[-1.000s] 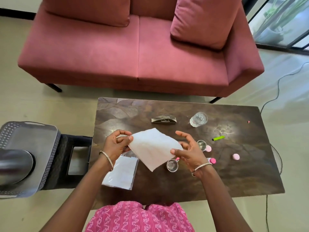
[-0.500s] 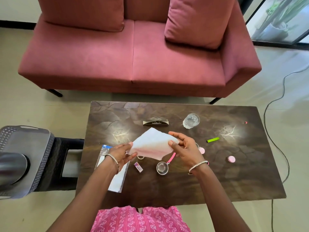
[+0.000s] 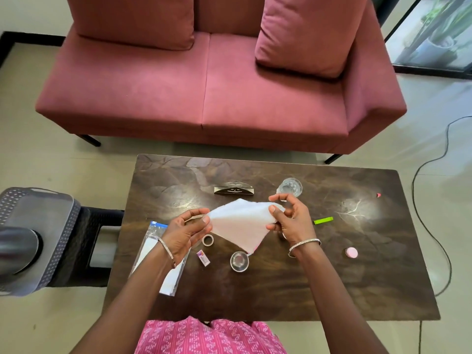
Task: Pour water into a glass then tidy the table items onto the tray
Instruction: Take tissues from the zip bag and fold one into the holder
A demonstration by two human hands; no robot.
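Currently left hand (image 3: 185, 232) & right hand (image 3: 291, 221) are pinching a white napkin (image 3: 237, 223) — glass (image 3: 290, 187) at 1 o'clock seems filled; tidying onto grey tray (image 3: 38, 208), 9 o'clock, is only starting.

Home living room: pink sofa (image 3: 204, 80) with cushions (image 3: 306, 34), low dark coffee table (image 3: 357, 277), tiled floor (image 3: 63, 169).

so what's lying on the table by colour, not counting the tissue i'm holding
clear: 2, glass, plastic bag
pink or red: 2, round cap, tiny scrap
green: 1, clip
silver: 1, metal cup
dark: 1, holder
tan: 1, tape ring
white: 1, small packet
total: 9 in view, tissue left out
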